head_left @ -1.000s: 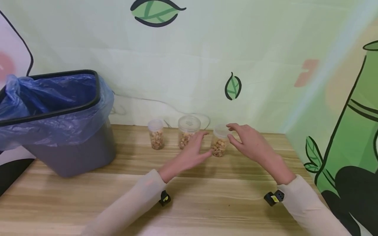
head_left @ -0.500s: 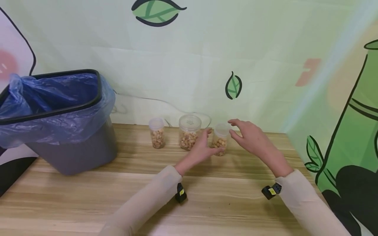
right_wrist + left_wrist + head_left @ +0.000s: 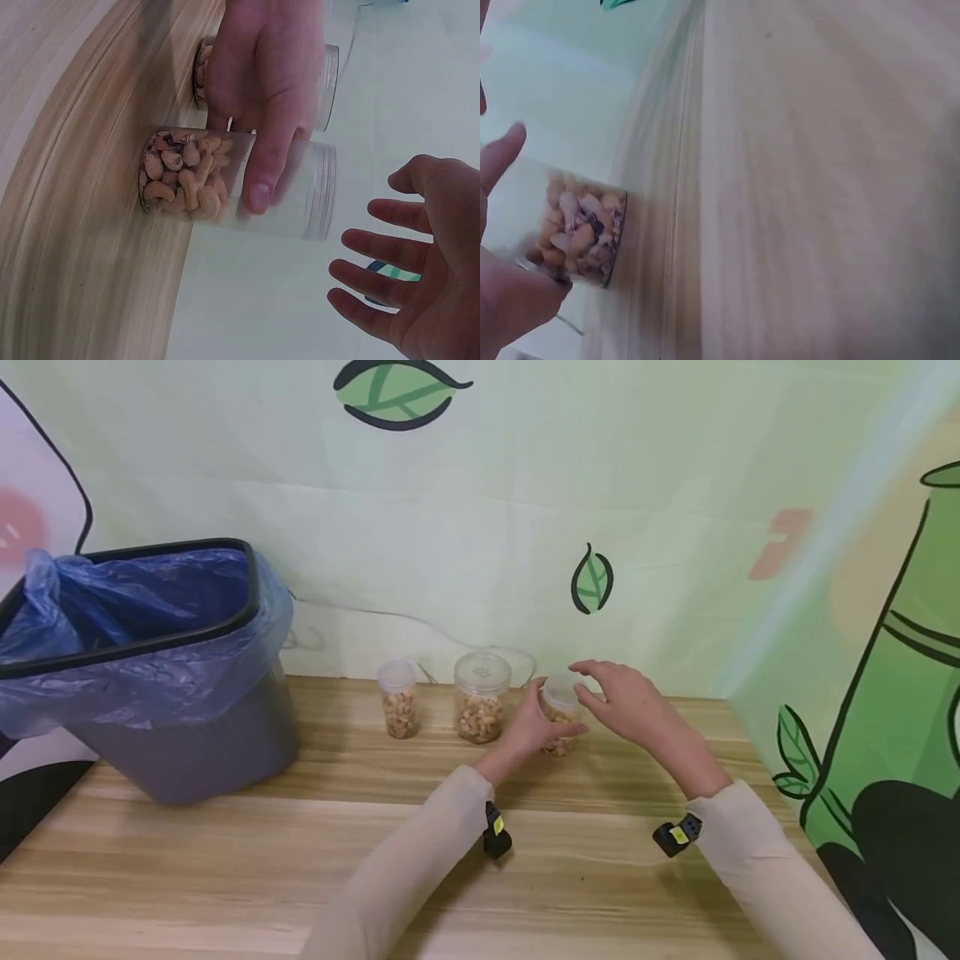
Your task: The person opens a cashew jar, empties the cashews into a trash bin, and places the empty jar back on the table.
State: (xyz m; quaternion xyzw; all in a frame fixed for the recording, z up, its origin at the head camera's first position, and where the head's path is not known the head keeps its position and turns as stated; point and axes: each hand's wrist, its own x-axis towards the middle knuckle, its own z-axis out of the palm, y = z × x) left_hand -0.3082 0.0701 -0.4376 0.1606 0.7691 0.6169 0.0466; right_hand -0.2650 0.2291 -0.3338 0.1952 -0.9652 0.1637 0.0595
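At the back of the table, my left hand (image 3: 529,727) grips the rightmost clear jar (image 3: 561,690). Its thumb lies across the jar's front, with the fingers behind, as the right wrist view shows. Cashew nuts (image 3: 184,176) fill roughly the lower half of this jar, which stands upright with its clear lid (image 3: 322,193) on. In the left wrist view the nuts show below the hand, close to the table. My right hand (image 3: 628,703) hovers just right of the lid, fingers relaxed and spread around nothing. A gap separates its fingertips from the lid in the right wrist view.
A wider lidded jar of nuts (image 3: 480,706) stands just left, and a slim nut jar (image 3: 400,706) farther left. A grey bin with a blue liner (image 3: 217,735) occupies the table's left side. Behind the jars, a thin cable (image 3: 405,617) runs along the printed wall.
My left hand has moved right, from in front of the wide jar to the rightmost jar, and now grips it. My right hand has shifted slightly up and stays beside the lid.
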